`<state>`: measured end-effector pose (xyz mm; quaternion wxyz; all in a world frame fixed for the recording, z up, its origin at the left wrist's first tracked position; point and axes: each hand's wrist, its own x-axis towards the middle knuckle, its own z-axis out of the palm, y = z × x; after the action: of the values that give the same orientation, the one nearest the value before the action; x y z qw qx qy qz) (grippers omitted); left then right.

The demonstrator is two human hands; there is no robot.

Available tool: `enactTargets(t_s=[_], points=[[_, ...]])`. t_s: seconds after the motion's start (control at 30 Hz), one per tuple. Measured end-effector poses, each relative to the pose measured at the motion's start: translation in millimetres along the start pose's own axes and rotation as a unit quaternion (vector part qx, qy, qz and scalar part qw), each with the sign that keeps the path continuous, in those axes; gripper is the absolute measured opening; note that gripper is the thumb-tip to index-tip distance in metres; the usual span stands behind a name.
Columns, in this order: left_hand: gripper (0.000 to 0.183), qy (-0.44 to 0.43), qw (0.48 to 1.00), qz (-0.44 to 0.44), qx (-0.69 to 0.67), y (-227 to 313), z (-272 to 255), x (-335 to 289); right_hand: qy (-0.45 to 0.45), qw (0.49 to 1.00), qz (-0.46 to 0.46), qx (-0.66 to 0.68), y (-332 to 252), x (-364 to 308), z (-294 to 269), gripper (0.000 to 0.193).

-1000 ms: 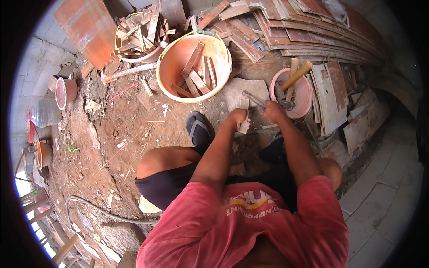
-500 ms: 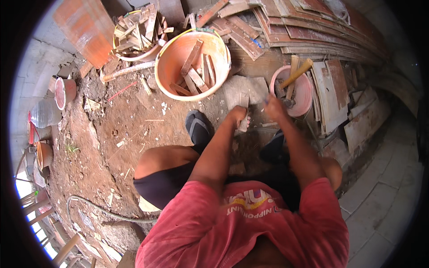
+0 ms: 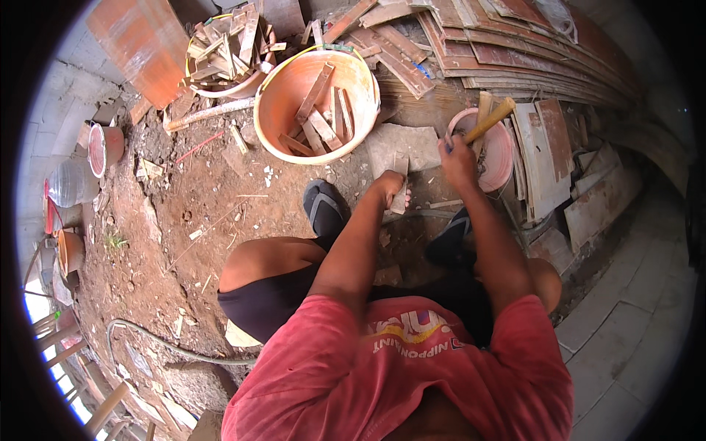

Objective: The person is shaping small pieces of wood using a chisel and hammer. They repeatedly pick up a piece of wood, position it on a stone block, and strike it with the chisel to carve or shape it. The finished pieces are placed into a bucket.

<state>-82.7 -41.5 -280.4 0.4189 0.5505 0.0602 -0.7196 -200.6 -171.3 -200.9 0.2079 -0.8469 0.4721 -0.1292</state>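
My left hand [image 3: 391, 188] is closed round a short, flat wooden strip [image 3: 399, 165]. The strip's far end lies over a grey stone slab [image 3: 415, 147] on the ground. To the right, my right hand [image 3: 460, 163] is curled at the near-left rim of a small pink bucket [image 3: 501, 167]. A bit of dark blue shows at its fingers, but I cannot make out what it grips. A yellowish wooden handle [image 3: 491, 120] slants out of that bucket, just beyond the hand, beside another piece of wood [image 3: 483, 106].
A large orange bucket [image 3: 276, 92] holding several wood strips stands ahead. Behind it on the left, a second bucket [image 3: 232, 93] overflows with wood scraps. Stacked boards [image 3: 529, 55] fill the far right; panels [image 3: 540, 165] lean beside the pink bucket. A hose [image 3: 169, 345] crosses the ground.
My right hand has risen slightly away from the strip, toward the pink bucket's rim. My left hand still grips the wooden strip in nearly the same place.
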Motion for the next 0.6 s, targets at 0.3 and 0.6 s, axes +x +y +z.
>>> enactTargets(t_s=[0.3,0.6], points=[[0.02,0.003,0.999,0.043,-0.014,17.2,5.6,-0.7,-0.114,0.986,-0.033,-0.114,18.0,-38.6,28.8,0.03],[0.026,-0.028,0.999,0.047,-0.002,19.0,13.4,9.6,-0.178,0.965,-0.098,-0.163,58.6,-34.6,41.2,0.031]])
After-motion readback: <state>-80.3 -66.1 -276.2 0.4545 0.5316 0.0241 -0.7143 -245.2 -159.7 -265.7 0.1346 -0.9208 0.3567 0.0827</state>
